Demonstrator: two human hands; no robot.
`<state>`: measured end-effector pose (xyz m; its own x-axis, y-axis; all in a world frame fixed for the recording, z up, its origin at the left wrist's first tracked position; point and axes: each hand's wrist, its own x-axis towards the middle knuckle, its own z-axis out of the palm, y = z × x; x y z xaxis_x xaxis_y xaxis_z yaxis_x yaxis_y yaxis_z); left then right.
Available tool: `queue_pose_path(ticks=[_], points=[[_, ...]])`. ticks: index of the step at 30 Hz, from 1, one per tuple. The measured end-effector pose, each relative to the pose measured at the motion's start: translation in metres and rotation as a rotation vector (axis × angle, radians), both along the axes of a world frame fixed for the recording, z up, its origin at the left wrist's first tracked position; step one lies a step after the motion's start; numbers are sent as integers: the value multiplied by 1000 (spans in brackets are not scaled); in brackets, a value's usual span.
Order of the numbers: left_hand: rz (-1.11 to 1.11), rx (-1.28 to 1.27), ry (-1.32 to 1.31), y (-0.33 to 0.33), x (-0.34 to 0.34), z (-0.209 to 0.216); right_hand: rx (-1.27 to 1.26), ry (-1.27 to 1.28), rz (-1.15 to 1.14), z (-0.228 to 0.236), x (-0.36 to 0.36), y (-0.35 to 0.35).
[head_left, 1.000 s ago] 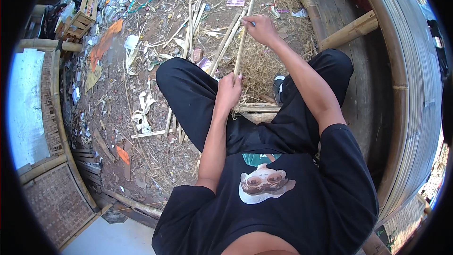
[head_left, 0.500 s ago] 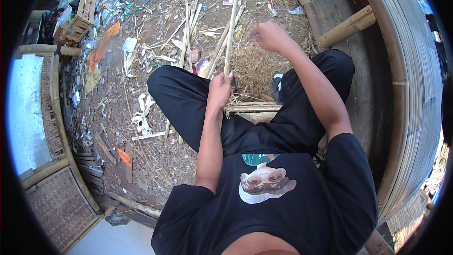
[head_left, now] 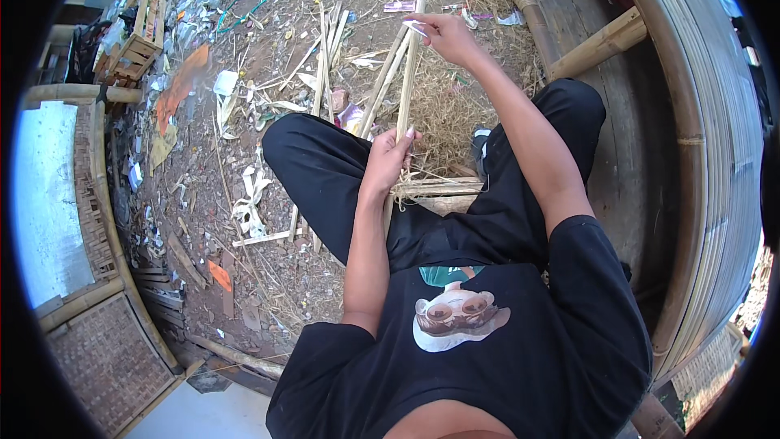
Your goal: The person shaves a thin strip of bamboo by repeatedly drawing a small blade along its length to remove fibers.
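Over littered ground, between my black-trousered knees, a long, narrow bamboo strip slants away from me, pale, straight and knobbed at its far end. My left hand wraps closed around its near part. My right hand pinches a small, glinting flat piece at its far half; half a second ago that hand was apart, right of the strip, whose tip has since swung rightward.

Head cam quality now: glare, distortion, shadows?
Head view: pale panel at far left glares nearly white; head view: fisheye bows the bamboo pole at right, deep shadow along its inner side; head view: small bright thing at the right hand, too washed-out to identify.
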<state>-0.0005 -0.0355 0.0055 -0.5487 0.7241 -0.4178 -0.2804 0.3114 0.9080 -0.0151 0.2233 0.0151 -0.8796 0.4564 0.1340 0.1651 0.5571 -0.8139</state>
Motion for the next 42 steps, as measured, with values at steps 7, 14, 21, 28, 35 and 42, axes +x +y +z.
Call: queue_pose_path(ticks=[7, 14, 21, 28, 35, 42], points=[[-6, 15, -15, 4, 3, 2, 234, 152, -61, -28, -17, 12], [-28, -81, 76, 2, 6, -4, 61, 101, -62, -29, -9, -1], [0, -70, 86, 3, 3, -12, -8, -27, -26, -28, -6, -1], [22, -95, 83, 5, 2, -2, -35, 7, 38, -39, 0, -10], [20, -56, 101, 4, 2, -8, -118, -149, 13, -3, 4, -12], [-25, -80, 147, 7, 6, -5, 184, 38, -46, -23, -3, -13]])
